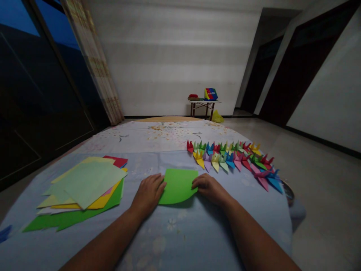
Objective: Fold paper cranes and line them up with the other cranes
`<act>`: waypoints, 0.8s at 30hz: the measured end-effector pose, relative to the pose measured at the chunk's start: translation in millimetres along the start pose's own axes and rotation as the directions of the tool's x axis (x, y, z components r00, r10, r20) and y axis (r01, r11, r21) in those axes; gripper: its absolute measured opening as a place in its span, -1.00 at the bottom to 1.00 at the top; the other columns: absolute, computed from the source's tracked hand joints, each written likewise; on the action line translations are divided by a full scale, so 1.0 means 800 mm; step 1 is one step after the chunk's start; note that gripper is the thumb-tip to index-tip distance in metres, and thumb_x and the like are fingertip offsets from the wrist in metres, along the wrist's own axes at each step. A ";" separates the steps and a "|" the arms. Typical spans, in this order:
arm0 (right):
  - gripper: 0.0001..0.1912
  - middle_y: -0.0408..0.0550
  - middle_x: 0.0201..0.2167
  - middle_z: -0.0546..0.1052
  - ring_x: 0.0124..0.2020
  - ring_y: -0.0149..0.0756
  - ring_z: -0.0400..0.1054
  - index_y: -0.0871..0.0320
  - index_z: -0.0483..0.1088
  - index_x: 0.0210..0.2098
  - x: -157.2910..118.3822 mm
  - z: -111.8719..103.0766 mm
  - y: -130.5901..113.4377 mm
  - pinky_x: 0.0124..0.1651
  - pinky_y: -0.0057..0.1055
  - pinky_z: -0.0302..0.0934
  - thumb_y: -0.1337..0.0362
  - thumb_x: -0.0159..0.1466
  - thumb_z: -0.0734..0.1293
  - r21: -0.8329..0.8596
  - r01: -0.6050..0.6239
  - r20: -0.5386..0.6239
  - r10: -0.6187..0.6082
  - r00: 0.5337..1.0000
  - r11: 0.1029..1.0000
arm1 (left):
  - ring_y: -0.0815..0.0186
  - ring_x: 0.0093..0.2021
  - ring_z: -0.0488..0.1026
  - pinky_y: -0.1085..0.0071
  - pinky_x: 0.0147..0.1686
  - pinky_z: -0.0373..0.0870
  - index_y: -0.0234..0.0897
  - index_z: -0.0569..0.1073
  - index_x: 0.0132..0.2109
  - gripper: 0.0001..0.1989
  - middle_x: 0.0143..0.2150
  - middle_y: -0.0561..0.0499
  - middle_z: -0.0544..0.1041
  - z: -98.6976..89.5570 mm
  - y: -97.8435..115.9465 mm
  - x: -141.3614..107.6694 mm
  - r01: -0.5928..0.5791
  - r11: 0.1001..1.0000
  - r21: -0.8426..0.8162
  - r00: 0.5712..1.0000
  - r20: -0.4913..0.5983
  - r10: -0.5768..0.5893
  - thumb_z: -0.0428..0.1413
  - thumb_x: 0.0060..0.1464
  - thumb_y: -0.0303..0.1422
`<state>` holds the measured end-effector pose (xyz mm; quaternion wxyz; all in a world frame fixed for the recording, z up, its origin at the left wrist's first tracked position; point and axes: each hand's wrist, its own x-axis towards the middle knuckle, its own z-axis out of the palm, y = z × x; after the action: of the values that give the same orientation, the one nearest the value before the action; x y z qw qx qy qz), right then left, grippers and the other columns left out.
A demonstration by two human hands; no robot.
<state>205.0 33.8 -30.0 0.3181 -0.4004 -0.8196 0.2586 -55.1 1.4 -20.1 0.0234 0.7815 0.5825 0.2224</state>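
A bright green square sheet of paper lies in front of me on the cloth, its near edge bowed up a little. On its left edge is my left hand, fingers together and gripping the side of the sheet. My right hand pinches the right edge between thumb and fingers. Folded paper cranes in many colours stand in rows beyond my right hand. Left of my left hand is a loose stack of coloured paper sheets, pale green on top, with yellow, red and darker green ones below.
A pale blue floral tablecloth covers the round table. Something blue lies at the far left edge. Past the table, a small side table holds a colourful box, with a yellow bag on the floor beside it.
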 end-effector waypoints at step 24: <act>-0.88 -0.04 -0.31 0.50 -0.18 -0.28 0.31 0.13 0.47 -0.39 -0.025 0.006 0.000 -0.06 -0.31 0.16 0.44 0.07 0.34 0.073 -0.005 -0.158 0.017 0.987 0.997 | 0.11 0.15 0.24 0.10 0.12 0.11 -0.37 0.31 0.12 -0.54 0.16 -0.22 0.32 -0.005 0.002 -0.034 -0.022 0.958 0.285 0.997 0.077 0.000 -0.16 0.19 -0.22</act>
<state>211.2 16.7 -39.6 0.3950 -0.4123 -0.7797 0.2571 -61.4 -25.2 -24.8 -0.0684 0.7878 0.6029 0.1062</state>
